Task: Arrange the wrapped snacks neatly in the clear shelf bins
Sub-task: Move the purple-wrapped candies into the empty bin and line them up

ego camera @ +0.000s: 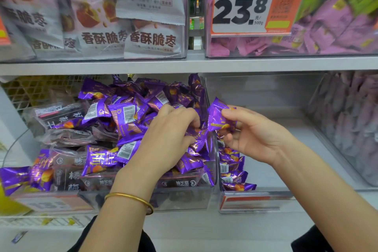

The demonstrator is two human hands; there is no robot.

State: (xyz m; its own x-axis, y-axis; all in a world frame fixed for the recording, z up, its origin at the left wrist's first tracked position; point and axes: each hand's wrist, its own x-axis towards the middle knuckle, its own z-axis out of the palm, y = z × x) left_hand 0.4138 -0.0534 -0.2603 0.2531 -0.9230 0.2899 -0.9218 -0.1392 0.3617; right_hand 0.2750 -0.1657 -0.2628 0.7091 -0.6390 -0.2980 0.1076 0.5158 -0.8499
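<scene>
My left hand [167, 135] is buried in the purple snacks [122, 116] heaped in the left bin [184, 200] on the lower shelf, fingers curled down and closing on one or two of them. My right hand [253, 137] pinches a single packet [217, 116] by its edge between thumb and fingertips, the other fingers loosely bent. It holds the packet just above the wall between this bin and the right bin [276, 149], where a short row [233, 172] of the same snacks already stands against the near left side.

The foil looks slick, so I think a light pinch on a crimped end could let the packet slide out and drop behind the row. The row leans on the bin wall with nothing bracing its other side, and a careless nudge might topple it across the bare bin floor. Pulling my left hand out too fast could drag loose snacks over the low front rim. Dark packets [67, 139] are mixed through the heap too, so I could grab the wrong kind by feel.

The purple wrappers are shiny metallic film, pillow-shaped, with serrated ends, gold print and white barcode patches. The dark ones are flatter, in semi-clear crinkly plastic. Both bins are hard, glossy clear plastic with rounded corners.
</scene>
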